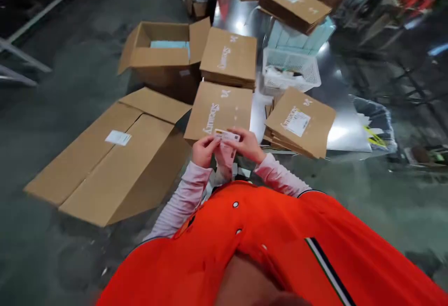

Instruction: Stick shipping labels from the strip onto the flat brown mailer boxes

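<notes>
Both my hands meet in front of my waist over a strip of white printed labels (227, 153). My left hand (205, 150) pinches its left edge, and my right hand (248, 144) grips the upper right side. The strip hangs down toward my body, its lower end partly hidden near my clothes. Just beyond my hands lies a stack of flat brown cartons (220, 107) with white lettering. Right of them sits another carton stack (301, 121), fanned out, whose top piece bears a white label.
A large closed box (101, 156) stands at left, with an open box (161, 56) behind it. On the metal table (345, 128) are another carton stack (229, 56), a white basket (292, 70) and cartons (294, 5). A lined bin (376, 124) stands at right. Someone in red is at the far end.
</notes>
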